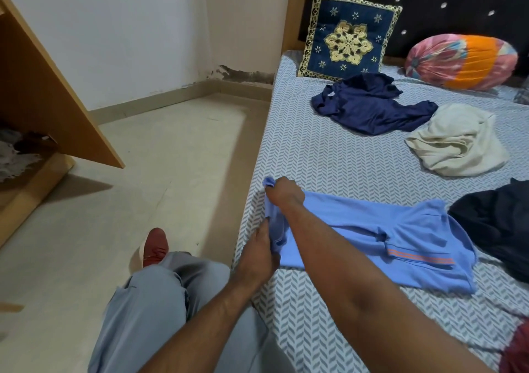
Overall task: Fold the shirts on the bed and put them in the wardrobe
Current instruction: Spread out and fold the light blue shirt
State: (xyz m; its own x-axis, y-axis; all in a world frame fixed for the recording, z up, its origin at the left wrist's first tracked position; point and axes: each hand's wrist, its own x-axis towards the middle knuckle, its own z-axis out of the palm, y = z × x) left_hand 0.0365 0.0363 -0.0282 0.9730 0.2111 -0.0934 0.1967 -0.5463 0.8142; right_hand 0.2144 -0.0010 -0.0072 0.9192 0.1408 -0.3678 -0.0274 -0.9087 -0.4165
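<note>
From the head view, the light blue shirt (357, 229) lay flat on the near edge of the bed (329, 155), its orange-striped sleeve turned in toward the middle. The right hand (283, 192) pinched the far corner of the shirt's left end, and the left hand (257, 258) gripped the near corner of that end, so both were closed on cloth. To fold well, I judged the two corners should be kept level and taut, then carried over to meet the opposite end squarely; the sleeve wanted smoothing first, lest it bunch inside.

The sheet bore a grey herringbone print and looked fairly smooth. A navy shirt (369, 106), a cream shirt (458, 143) and a black garment (495, 224) lay crumpled farther along, not yet folded. A patterned cushion (349, 35) and a bright bolster (463, 61) leaned at the dark headboard. A wooden wardrobe door (43, 86) stood open at the left, across the pale tiled floor (143, 158).
</note>
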